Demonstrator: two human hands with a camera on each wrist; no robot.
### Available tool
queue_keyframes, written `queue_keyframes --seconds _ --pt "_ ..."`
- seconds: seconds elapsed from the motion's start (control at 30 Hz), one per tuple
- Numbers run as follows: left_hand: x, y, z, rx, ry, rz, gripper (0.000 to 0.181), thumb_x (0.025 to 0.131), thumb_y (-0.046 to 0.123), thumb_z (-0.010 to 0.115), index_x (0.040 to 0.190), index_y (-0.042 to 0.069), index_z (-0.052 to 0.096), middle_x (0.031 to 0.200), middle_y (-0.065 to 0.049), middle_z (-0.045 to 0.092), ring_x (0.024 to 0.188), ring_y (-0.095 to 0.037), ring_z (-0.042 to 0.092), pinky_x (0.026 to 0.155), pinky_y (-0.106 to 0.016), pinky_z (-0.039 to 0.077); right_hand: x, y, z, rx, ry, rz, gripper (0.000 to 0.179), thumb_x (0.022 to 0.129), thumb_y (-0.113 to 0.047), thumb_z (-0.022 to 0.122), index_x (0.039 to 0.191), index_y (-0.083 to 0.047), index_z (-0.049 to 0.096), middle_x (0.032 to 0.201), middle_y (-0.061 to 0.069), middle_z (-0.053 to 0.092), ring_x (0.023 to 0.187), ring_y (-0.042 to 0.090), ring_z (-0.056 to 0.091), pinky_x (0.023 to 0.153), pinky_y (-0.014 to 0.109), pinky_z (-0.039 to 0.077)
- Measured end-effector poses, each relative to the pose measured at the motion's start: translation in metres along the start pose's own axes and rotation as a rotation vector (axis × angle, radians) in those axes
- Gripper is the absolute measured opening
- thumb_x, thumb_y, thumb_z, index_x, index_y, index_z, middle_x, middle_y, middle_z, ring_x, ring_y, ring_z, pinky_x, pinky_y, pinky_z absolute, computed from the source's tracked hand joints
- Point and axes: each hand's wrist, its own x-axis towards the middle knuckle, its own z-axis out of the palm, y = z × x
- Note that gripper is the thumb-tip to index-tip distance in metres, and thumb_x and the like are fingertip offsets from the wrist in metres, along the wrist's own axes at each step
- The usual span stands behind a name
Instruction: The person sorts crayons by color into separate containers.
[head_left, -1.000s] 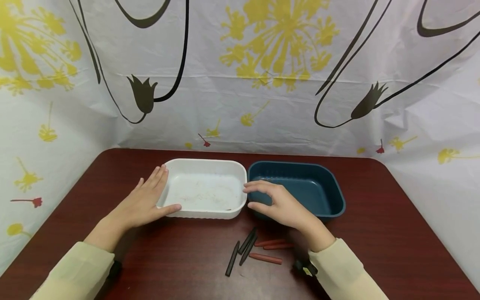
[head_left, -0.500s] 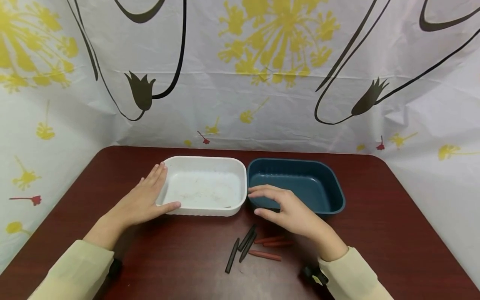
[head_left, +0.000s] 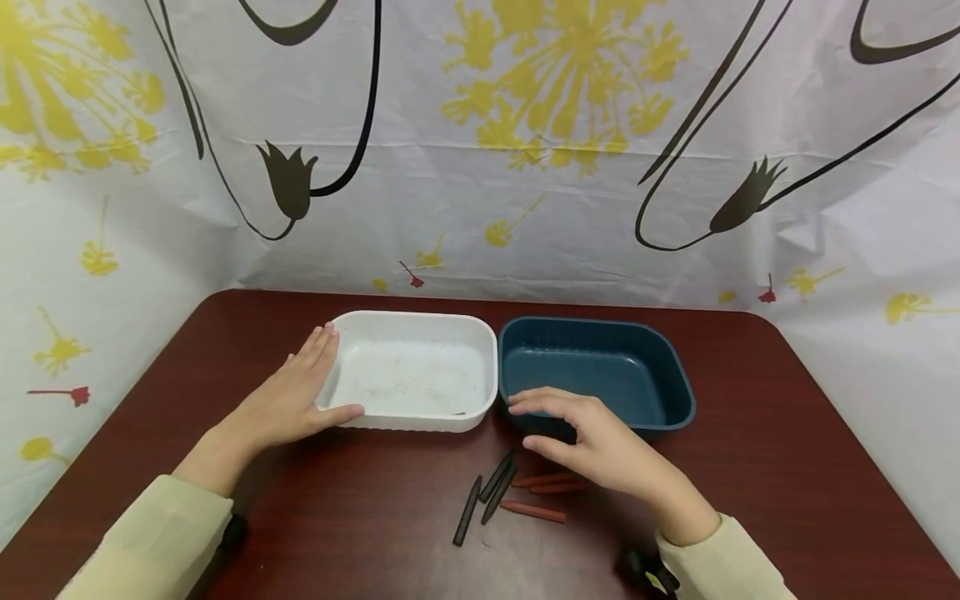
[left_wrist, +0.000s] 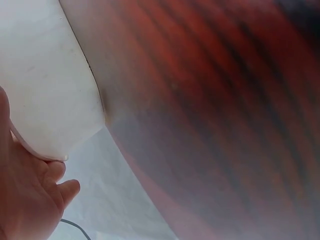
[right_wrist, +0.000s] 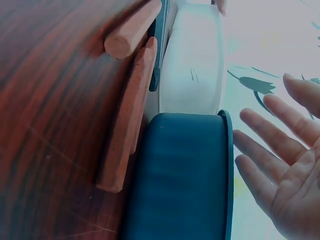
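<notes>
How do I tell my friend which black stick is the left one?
On the table, a white tray and a blue tray sit side by side. In front of where they meet lie black sticks and red sticks. Your stick is black, farthest left of all, and reaches lowest in the head picture.

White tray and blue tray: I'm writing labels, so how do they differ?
The white tray is pale, its floor smudged; the blue tray is dark, its floor shiny. The left hand touches the white tray; the right hand is by the blue tray, contact unclear. Both are open-topped rectangles with rounded corners.
</notes>
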Motion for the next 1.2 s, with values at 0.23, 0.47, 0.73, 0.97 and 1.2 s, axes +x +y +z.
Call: queue_keyframes --seconds 0.23,0.47,0.73,0.97,1.2 --pt "0.0 0.001 -0.001 0.039 0.009 -0.008 0.11 0.077 0.074 0.047 0.148 0.0 0.007 0.156 -0.014 0.002 0.144 -0.03 0.004 0.108 -0.059 0.022 -0.011 -0.003 0.002 0.014 -0.002 -0.06 0.032 0.09 -0.03 0.06 0.121 -0.028 0.057 0.128 -0.008 0.055 0.12 0.012 0.051 0.095 0.03 0.046" --pt "0.001 0.003 -0.002 0.061 -0.01 0.002 0.11 0.078 0.075 0.044 0.147 -0.002 0.006 0.156 -0.015 0.001 0.143 -0.032 0.005 0.107 -0.06 0.022 -0.023 -0.002 0.003 -0.001 0.021 -0.094 0.031 0.089 -0.026 0.062 0.119 -0.028 0.059 0.128 -0.004 0.055 0.122 0.018 0.05 0.098 0.028 0.044" --pt "0.002 0.003 -0.003 0.072 -0.017 0.002 0.11 0.078 0.074 0.044 0.147 -0.002 0.005 0.155 -0.016 0.001 0.143 -0.032 0.005 0.107 -0.059 0.022 -0.033 0.001 0.004 0.009 -0.023 -0.072 0.031 0.089 -0.029 0.061 0.12 -0.029 0.058 0.126 -0.008 0.056 0.119 0.01 0.052 0.095 0.025 0.045" --pt "0.001 0.002 -0.002 0.059 -0.017 -0.003 0.11 0.078 0.074 0.044 0.147 -0.001 0.003 0.156 -0.015 -0.001 0.143 -0.032 0.004 0.108 -0.059 0.021 -0.032 0.004 0.009 0.039 -0.073 -0.112 0.031 0.09 -0.022 0.06 0.121 -0.027 0.058 0.12 -0.005 0.059 0.11 0.007 0.055 0.088 0.028 0.05" --pt "0.001 0.001 -0.001 0.06 -0.002 0.0 0.11 0.078 0.074 0.045 0.147 -0.001 0.004 0.156 -0.015 0.0 0.143 -0.031 0.004 0.107 -0.059 0.022 -0.03 0.007 0.014 0.006 -0.15 -0.091 0.027 0.09 -0.024 0.061 0.116 -0.022 0.062 0.114 -0.007 0.062 0.106 0.006 0.057 0.086 0.027 0.05"
